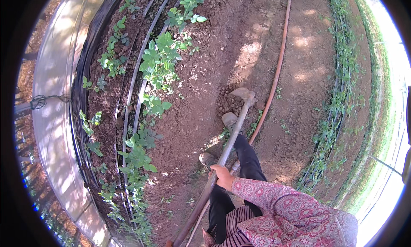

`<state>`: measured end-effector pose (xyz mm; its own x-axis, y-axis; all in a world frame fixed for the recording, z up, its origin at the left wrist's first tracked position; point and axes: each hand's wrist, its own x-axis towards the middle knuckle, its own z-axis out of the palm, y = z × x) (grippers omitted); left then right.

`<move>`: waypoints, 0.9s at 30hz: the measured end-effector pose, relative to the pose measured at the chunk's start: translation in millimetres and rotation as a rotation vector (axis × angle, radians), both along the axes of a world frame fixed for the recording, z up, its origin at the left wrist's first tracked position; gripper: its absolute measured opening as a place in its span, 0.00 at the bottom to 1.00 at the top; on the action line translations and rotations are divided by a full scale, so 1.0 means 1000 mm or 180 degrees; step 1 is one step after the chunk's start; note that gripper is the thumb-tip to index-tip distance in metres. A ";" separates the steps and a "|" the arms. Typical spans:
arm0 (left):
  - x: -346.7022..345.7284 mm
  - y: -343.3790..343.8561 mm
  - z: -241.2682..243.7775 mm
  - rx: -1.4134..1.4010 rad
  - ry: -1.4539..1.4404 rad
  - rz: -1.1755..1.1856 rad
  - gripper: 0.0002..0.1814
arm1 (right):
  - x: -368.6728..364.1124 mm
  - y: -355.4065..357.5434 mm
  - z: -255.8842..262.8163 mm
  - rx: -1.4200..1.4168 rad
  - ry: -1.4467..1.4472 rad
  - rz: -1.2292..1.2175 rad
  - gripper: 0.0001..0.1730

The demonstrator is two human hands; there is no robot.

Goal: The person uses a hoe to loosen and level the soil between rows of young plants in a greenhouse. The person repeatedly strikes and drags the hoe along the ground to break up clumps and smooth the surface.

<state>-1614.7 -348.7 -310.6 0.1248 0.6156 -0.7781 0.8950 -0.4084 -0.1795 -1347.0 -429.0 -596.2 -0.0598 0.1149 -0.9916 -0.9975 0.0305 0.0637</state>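
Observation:
A hoe (225, 150) with a long wooden handle slants from the bottom edge up to its metal head (243, 93), which rests at loose soil just beyond one shoe. My right hand (222, 176), below a pink patterned sleeve, is closed around the middle of the handle. At the bottom edge, a small part of my left hand (168, 243) shows at the lower end of the handle; the rest lies outside the picture.
Leafy plants (160, 61) and drip lines (130, 96) run along the bed at left, beside black sheeting (84, 61) and a pale curb (53, 102). An orange hose (277, 70) lies right of the hoe head. Another plant row (343, 77) stands farther right. My shoes (229, 119) are near the handle.

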 end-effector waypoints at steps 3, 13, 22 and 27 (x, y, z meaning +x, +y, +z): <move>-0.045 -0.021 -0.035 -0.0159 0.0200 0.0068 0.20 | 0.010 -0.001 -0.008 -0.0011 0.0235 0.0018 0.04; 0.203 -0.043 -0.165 -0.1324 -0.0771 0.0781 0.26 | 0.280 0.036 -0.043 0.0300 -0.1624 0.0758 0.07; 0.131 -0.096 -0.156 -0.2068 -0.0677 0.1463 0.26 | 0.199 -0.005 -0.088 -0.0453 -0.2620 0.1609 0.07; 0.044 -0.119 -0.106 -0.1952 -0.0513 0.1756 0.24 | 0.102 -0.013 -0.036 -0.0843 -0.1970 0.1573 0.07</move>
<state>-1570.7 -467.2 -416.4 0.0683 0.0946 -0.9932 0.9906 0.1119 0.0788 -1245.5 -441.8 -632.6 0.5223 -0.0233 -0.8524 -0.7524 -0.4830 -0.4478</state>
